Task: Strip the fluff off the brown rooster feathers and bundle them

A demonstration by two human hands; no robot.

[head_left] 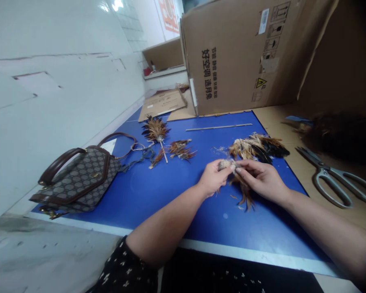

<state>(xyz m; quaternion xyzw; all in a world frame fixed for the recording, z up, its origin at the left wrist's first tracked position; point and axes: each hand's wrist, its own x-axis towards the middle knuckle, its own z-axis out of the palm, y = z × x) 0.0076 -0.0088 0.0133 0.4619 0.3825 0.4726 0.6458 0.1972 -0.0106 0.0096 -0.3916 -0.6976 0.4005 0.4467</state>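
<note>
Right of centre in the frame, my left hand (pixel 212 178) and right hand (pixel 266 180) meet, fingers pinched on a feather bunch (pixel 226 164) between them (neither is nearer); brown feathers (pixel 246 196) slant toward lower right, over the blue counter (pixel 171 199).

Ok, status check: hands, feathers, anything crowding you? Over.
Left hand and right hand closed on feather bunch, over blue surface. Loose feather pile close beyond the fingers. Scissors off right, clear of both hands.
</note>
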